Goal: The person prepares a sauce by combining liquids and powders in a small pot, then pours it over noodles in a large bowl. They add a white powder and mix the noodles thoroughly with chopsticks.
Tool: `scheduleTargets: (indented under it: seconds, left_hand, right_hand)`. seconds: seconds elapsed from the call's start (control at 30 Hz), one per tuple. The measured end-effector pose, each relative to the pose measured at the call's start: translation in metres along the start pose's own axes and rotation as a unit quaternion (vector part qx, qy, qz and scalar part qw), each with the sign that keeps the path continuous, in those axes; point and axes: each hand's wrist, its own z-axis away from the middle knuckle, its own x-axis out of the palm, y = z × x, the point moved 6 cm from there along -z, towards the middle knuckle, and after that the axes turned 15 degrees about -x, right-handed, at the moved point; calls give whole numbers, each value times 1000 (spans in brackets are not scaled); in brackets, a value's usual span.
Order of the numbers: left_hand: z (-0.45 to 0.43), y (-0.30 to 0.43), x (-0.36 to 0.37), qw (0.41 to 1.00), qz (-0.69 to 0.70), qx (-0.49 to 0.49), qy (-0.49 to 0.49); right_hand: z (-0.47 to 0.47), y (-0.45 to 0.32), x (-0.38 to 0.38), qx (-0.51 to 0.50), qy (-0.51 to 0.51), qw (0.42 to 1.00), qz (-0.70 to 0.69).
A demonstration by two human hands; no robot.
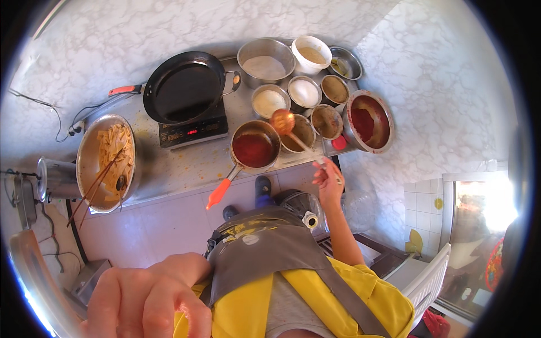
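Observation:
My right hand (pixel 329 179) grips the handle of a metal ladle (pixel 282 121). The ladle's bowl, coated orange-red, hangs over the gap between a saucepan (pixel 253 148) and a small metal pot (pixel 299 134). Dark red liquid or sauce fills the saucepan's base, and its orange handle points toward me over the counter edge. My left hand (pixel 156 291) is very near the camera at lower left, fingers curled; whether it holds anything is hidden. Beside it, at the rim of the view, stands a blurred curved edge (pixel 36 270) of something I cannot identify.
A black frying pan (pixel 186 91) rests on an induction cooker (pixel 194 131). Left is a metal basin (pixel 86 169) of wide strips with chopsticks. Several seasoning containers crowd the back right, including a white bucket (pixel 310 66) and a red-powder bowl (pixel 384 139). A white chair (pixel 431 279) stands right.

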Motion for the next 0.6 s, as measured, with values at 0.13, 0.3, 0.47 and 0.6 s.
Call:
scheduleTargets:
  seconds: [0.13,0.3,0.47,0.6]
  left_hand:
    - [-3,-3,-5,998,11,-38,-56]
    - [-8,-4,-10,994,14,-62,-94]
    - [-13,1,-13,1000,-2,-12,15]
    - [-10,-5,-9,992,19,-92,-80]
  right_hand:
    - [-30,-40,-30,-113,87,990,4]
    - [-40,-77,-48,-224,109,960,128]
    - [-8,-43,-15,-125,-57,968,209]
    - [25,8,29,-103,-204,944,239]
